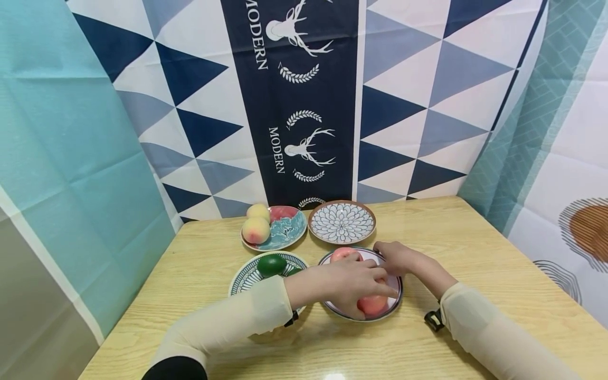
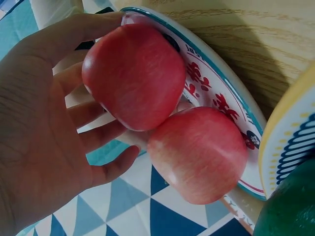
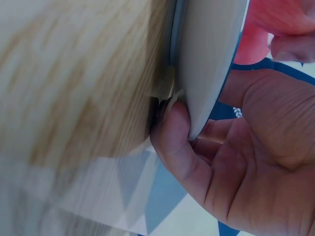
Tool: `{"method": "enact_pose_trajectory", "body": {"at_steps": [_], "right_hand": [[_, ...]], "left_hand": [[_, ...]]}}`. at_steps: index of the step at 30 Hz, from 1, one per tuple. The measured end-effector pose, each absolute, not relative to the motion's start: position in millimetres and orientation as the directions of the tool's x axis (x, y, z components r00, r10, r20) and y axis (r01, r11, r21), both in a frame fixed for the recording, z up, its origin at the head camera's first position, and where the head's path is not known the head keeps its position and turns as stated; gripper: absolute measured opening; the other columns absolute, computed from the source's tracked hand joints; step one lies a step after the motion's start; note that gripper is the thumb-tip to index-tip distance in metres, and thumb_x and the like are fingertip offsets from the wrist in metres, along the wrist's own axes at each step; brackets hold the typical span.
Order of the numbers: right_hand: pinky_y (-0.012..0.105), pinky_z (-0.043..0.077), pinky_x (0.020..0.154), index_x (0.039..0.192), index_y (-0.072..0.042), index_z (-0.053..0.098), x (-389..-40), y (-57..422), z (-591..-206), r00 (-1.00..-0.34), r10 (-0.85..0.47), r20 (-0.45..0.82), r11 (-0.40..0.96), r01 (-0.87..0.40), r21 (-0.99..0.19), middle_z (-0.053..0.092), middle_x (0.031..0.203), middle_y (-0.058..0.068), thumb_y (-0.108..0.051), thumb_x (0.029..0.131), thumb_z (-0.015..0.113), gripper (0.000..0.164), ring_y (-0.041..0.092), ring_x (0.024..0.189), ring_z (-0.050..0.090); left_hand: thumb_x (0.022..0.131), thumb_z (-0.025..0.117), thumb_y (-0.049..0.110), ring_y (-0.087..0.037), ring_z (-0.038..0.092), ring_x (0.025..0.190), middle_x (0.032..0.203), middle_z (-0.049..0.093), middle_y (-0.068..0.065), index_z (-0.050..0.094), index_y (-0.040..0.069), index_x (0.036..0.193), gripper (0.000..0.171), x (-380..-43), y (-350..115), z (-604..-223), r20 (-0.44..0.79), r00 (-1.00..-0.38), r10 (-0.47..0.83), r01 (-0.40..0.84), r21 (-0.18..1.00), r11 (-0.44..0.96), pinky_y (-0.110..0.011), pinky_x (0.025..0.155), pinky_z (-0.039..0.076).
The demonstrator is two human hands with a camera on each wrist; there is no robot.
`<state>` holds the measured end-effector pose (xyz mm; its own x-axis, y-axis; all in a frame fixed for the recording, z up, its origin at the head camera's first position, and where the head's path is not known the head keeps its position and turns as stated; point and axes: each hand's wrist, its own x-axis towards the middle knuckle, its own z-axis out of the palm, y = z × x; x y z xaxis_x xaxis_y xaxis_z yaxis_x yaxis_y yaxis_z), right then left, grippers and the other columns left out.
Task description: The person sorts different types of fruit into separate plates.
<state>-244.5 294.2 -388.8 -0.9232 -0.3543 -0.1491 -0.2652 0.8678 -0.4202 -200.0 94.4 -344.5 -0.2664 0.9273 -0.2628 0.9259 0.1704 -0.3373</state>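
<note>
Two pinkish-red round apples are held in a white round plate with a dark-edged rim and red motifs (image 1: 393, 302), set on a pale wood-grained table (image 1: 442, 227). The nearer apple (image 1: 372, 304) is spanned by the left hand (image 1: 353, 282), the thumb and the spread, loosely bent fingers placed around it; whether it is actually gripped cannot be told. The farther apple (image 1: 345, 254) is seen close beside it. The same plate's right side is pinched by the right hand (image 1: 396, 258), its edge caught between the digits, as is shown from the right wrist.

Just to the left, a round plate with a dark patterned border (image 1: 239, 279) is partly covered by the left forearm; on it a glossy dark green oval fruit (image 1: 272, 265) is seen, with a second green fruit (image 1: 293, 271) half hidden. Behind, two yellow-pink peaches (image 1: 256, 230) are set at the left side of an oval red-and-teal floral plate (image 1: 290, 229). Beside that, a round white plate with a brown rim and petal drawing (image 1: 342, 222) is placed. The back is hung with a geometric printed cloth (image 1: 309, 89).
</note>
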Motion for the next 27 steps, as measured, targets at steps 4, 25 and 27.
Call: {"method": "enact_pose_trajectory", "body": {"at_steps": [4, 25, 27], "right_hand": [[0.037, 0.053, 0.068, 0.111, -0.003, 0.062, -248.6, 298.0, -392.4, -0.917, -0.374, -0.135, 0.861, -0.29, -0.419, 0.067, 0.098, 0.014, -0.017, 0.092, 0.077, 0.028, 0.028, 0.088, 0.063], [0.037, 0.053, 0.068, 0.109, -0.001, 0.06, -247.8, 298.7, -394.8, -0.916, -0.391, -0.091, 0.859, -0.328, -0.394, 0.063, 0.092, 0.01, -0.022, 0.092, 0.08, 0.033, 0.025, 0.083, 0.062], [0.035, 0.053, 0.064, 0.108, -0.001, 0.059, -247.3, 298.0, -395.4, -0.917, -0.385, -0.102, 0.857, -0.314, -0.41, 0.061, 0.09, 0.009, -0.022, 0.092, 0.081, 0.035, 0.025, 0.082, 0.062]], "left_hand": [[0.09, 0.073, 0.063, -0.013, 0.04, 0.141, 0.159, 0.044, 0.009, 0.038, 0.044, 0.162, 0.083, -201.0, 92.1, -342.6, -0.243, -0.269, 0.932, 0.925, -0.336, 0.18, -0.043, 0.11, 0.036], [0.093, 0.069, 0.064, -0.016, 0.039, 0.146, 0.159, 0.046, 0.004, 0.046, 0.034, 0.16, 0.077, -217.3, 34.0, -310.0, -0.019, -0.361, 0.932, 0.925, -0.136, 0.355, -0.048, 0.115, 0.038], [0.093, 0.07, 0.063, -0.017, 0.039, 0.146, 0.158, 0.047, 0.004, 0.045, 0.035, 0.16, 0.077, -219.8, 26.4, -308.7, -0.003, -0.387, 0.922, 0.915, -0.124, 0.384, -0.05, 0.117, 0.037]]}}
